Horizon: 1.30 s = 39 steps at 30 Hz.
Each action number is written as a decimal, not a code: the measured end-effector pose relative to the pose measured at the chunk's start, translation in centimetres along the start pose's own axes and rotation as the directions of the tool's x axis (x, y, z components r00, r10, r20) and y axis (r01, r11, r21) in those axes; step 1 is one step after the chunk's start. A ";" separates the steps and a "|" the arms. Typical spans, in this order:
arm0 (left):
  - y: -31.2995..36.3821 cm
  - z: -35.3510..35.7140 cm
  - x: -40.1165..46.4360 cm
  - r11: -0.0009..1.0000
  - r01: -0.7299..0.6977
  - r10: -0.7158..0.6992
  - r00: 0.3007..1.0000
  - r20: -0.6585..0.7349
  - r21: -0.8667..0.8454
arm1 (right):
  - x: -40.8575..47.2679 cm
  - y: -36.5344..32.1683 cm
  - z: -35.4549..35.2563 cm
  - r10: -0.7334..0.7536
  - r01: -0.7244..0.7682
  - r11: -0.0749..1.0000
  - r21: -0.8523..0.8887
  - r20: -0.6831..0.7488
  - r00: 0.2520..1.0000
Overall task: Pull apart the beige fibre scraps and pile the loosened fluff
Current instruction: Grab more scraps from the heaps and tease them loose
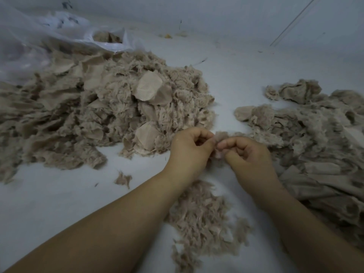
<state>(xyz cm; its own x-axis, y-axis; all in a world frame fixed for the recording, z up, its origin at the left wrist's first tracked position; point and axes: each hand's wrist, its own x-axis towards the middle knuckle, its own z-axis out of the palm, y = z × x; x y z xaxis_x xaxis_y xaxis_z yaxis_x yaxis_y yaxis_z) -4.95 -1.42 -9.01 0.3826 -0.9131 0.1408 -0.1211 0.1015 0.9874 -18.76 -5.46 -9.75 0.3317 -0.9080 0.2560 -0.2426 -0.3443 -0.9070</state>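
Both arms reach in from below. The left hand (190, 148) and right hand (249, 154) meet in the middle, fingers curled, pinching one small scrap (221, 135) between them, just above the white floor (59, 194). Most of the scrap hides behind the fingers. Loose fluff (201, 217) lies under the wrists. A big pile (94, 107) sits left, another pile (315, 134) right. A plastic bag (39, 36) lies far left, partly cut off.
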 end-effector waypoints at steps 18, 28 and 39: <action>-0.4 0.1 0.3 0.953 0.091 -0.072 0.994 0.078 -0.288 | 0.7 -0.1 -0.2 0.194 -0.179 0.958 0.224 -0.050 0.980; -0.4 0.1 0.5 0.946 0.114 -0.089 0.991 0.095 -0.303 | 0.7 -0.4 -0.3 0.206 -0.195 0.962 0.192 -0.039 0.978; 0.6 -1.9 1.9 0.944 -0.235 0.282 0.939 -0.196 0.231 | 0.9 -0.2 -0.2 0.267 -0.224 0.929 0.296 -0.116 0.957</action>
<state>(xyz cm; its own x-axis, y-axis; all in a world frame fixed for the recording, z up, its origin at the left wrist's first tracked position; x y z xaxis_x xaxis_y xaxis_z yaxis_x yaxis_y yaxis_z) -2.54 -2.30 -7.99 0.5051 -0.7513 0.4247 -0.4160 0.2193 0.8826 -18.66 -6.26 -9.30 0.1470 -0.9883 0.0410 -0.0299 -0.0459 -0.9985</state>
